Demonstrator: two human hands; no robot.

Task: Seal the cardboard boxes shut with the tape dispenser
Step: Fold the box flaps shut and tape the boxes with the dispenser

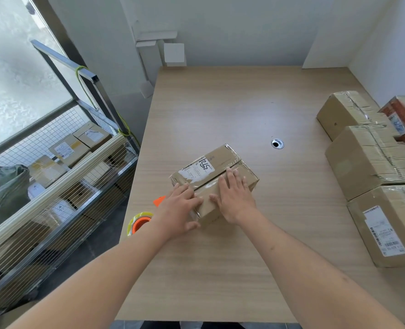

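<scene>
Head view: left hand point(181, 205), right hand point(234, 198) flat, fingers straight, pressing cardboard box point(220, 160) top.

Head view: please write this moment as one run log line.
left hand: flat on cardboard box | right hand: flat on box | tape dispenser: on table

— Is anything showing readable writing?
— Only the central cardboard box point(214, 180): large dark characters are sitting on its white label point(196, 170), resembling "STJ". Other boxes' labels are blurring out.
</scene>
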